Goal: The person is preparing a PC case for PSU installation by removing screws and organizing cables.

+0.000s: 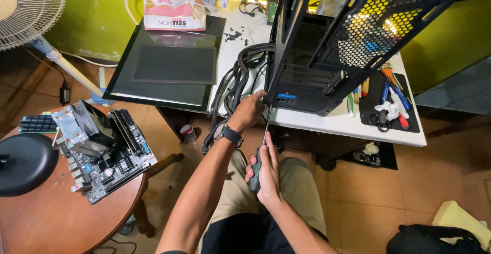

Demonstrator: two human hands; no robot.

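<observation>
Black steel mesh fills the upper right: the computer case [327, 44] stands on the white bench [358, 123], its lower corner close to the near edge. My left hand [249, 112], a dark watch on its wrist, is curled against that corner beside a small blue label [286, 96] on the case. My right hand [266, 175] is closed around the dark green handle of a screwdriver [260, 154], whose thin shaft rises to the underside of the case just beside my left fingers.

At the far edge of the bench sits a white and pink plastic bag [173, 6] with dark lettering, resting on the back end of a flat black panel [163, 65] that overhangs the left edge. A bundle of black cables [238, 77] droops over the edge between the panel and the case. To the right of the case a black mat [388, 106] holds red, blue and orange hand tools near the corner.

On the round wooden table [61, 218] at my left lies a motherboard [105, 154] with a cooler, close to the rim, and beside it a black round disc [25, 164]. Open tiled floor [409, 192] lies to the right of my knees, with a black bag [434, 241] at the bottom corner.
</observation>
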